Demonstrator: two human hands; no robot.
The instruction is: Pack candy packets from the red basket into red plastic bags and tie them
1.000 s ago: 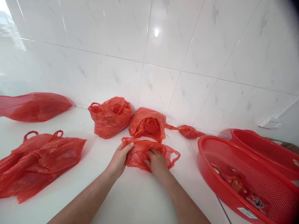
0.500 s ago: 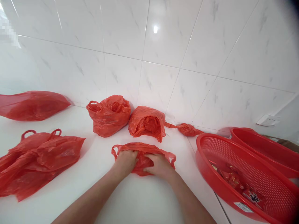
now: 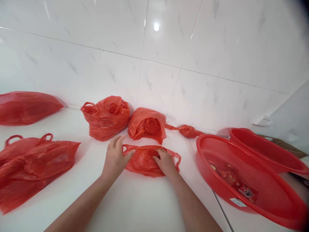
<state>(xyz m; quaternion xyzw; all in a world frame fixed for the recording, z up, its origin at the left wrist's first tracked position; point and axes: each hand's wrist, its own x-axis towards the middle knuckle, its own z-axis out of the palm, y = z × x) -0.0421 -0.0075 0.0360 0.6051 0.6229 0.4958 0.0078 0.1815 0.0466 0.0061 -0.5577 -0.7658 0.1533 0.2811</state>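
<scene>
Our left hand (image 3: 114, 158) is now out, spread and empty; just right of it lies the red plastic carrier bag (image 3: 144, 162), where only our right hand (image 3: 165, 161) stays, half-curled (its hold we cannot tell).

White surface (image 3: 135, 206), prob. table, sev. red bags (image 3: 143, 162), red basket (image 3: 256, 174)
</scene>
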